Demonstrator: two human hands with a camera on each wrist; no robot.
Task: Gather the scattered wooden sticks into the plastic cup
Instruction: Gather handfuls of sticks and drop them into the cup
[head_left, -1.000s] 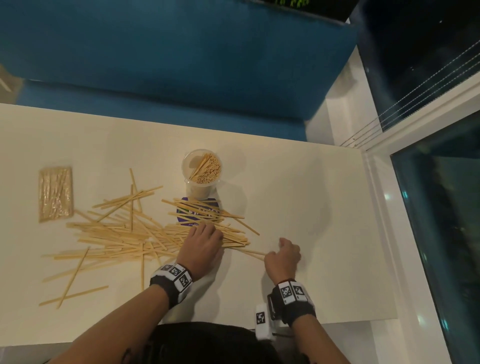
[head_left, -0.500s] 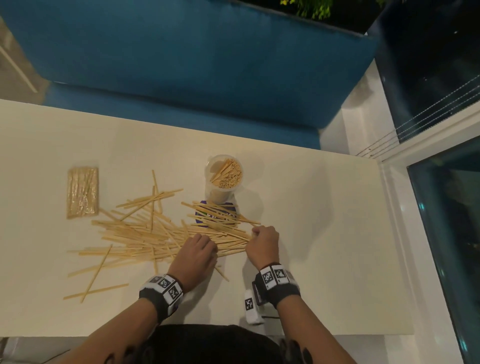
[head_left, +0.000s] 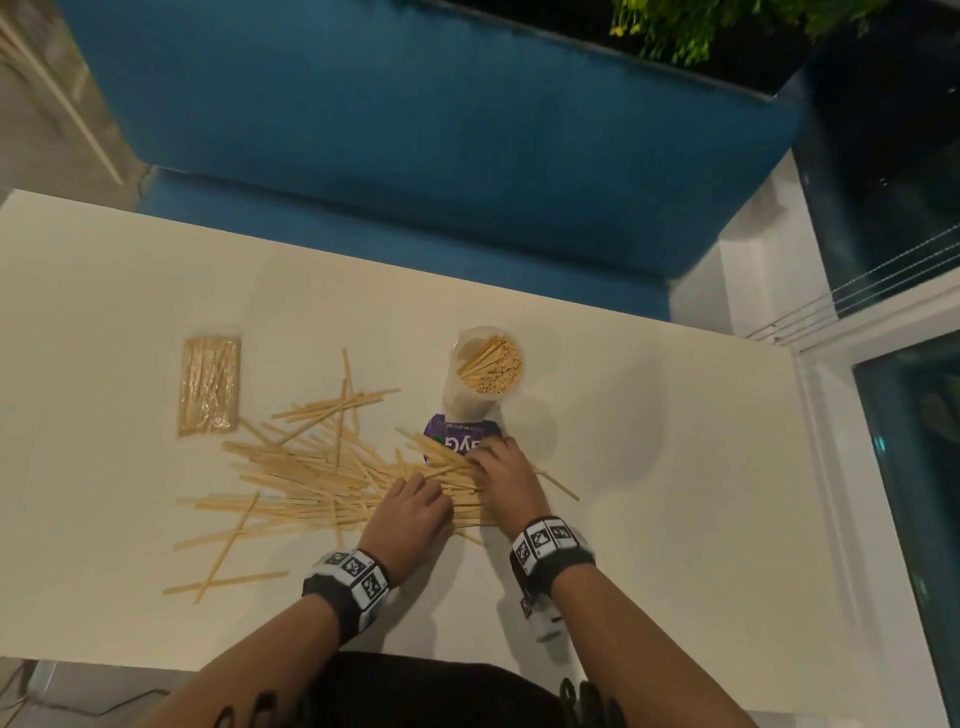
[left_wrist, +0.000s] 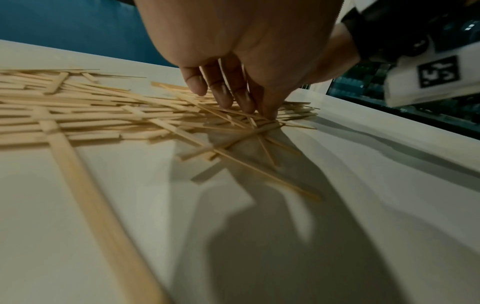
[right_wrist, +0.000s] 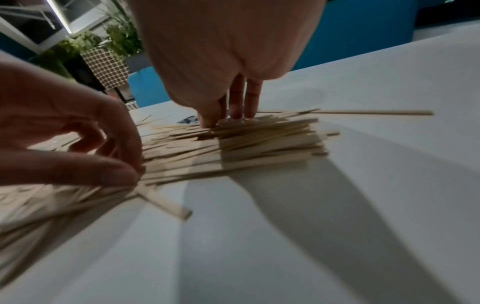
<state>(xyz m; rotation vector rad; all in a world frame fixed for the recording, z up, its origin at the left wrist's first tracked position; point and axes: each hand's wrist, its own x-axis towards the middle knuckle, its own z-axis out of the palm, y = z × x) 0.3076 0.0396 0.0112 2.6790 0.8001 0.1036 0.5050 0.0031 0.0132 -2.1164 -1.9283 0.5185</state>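
Note:
Pale wooden sticks (head_left: 311, 470) lie scattered across the white table (head_left: 649, 467), left of and below a clear plastic cup (head_left: 488, 364) that stands upright with several sticks in it. My left hand (head_left: 431, 486) is at the pile's right end; its thumb and curled fingers pinch stick ends, as the right wrist view shows (right_wrist: 136, 168). My right hand (head_left: 488, 457) sits just right of it, below the cup. Its straight fingers (right_wrist: 236, 111) press down on a stacked bunch of sticks (right_wrist: 259, 144). In the left wrist view, the left fingertips (left_wrist: 228, 98) touch the sticks (left_wrist: 91, 115).
A purple packet (head_left: 457, 439) lies under the sticks just below the cup. A wrapped bundle of sticks (head_left: 209, 384) lies at the left. A blue sofa (head_left: 415, 130) runs behind the table. The table's right edge borders a glass window (head_left: 909, 467).
My right hand has moved left and forward from bare table onto the pile's right end, beside the left hand. The sticks there are pushed closer together.

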